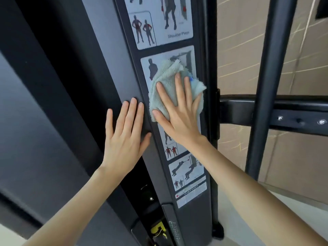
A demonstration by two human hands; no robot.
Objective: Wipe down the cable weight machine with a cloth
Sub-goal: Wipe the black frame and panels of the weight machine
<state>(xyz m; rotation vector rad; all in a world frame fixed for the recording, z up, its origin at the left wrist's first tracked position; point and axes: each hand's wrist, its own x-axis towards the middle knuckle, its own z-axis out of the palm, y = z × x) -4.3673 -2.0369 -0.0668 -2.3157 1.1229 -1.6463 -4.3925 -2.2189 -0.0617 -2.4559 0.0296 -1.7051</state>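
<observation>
Two hands press the machine panel (124, 71), right hand (179, 119) flattening cloth (170, 75).

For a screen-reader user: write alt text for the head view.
A right hand presses a pale green cloth flat against exercise-diagram stickers on a dark cable weight machine panel. The left hand rests open on the panel beside it.

Soft, even indoor light; wide-angle bend toward the edges

Brightest at 3 o'clock on the tan wall (239, 55); the dark panel (58, 71) at 9 o'clock falls into deep shade. Faint sheen on the exercise chart (177, 32); straight bars bow outward, and the 7 o'clock corner smears.
</observation>
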